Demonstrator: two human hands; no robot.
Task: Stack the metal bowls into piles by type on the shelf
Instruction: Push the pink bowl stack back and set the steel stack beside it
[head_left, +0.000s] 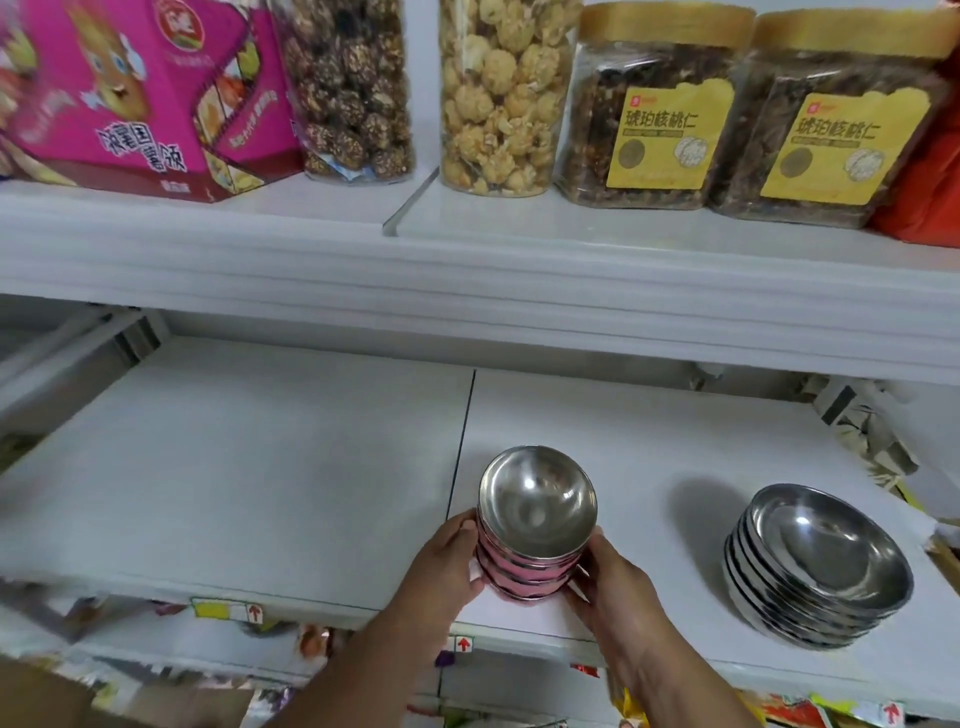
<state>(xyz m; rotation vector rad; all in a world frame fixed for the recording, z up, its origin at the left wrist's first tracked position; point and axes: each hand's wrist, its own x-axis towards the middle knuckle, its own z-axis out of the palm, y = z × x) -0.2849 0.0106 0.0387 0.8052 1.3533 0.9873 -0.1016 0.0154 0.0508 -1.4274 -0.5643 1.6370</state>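
A stack of small metal bowls with pink outer walls (535, 519) stands on the white lower shelf (234, 467) near its front edge. My left hand (447, 566) presses against the stack's left side and my right hand (613, 577) against its right side, so both hold it. The top bowl's shiny inside faces up. To the right, apart from my hands, sits a pile of several wider, shallow plain steel bowls (815, 566), slightly leaning.
The upper shelf (467, 270) overhangs the work area and carries a pink box (140, 93), two jars of snack balls (353, 88) and two yellow-labelled nut jars (660, 114). Crumpled packaging (862, 441) lies at the lower shelf's back right.
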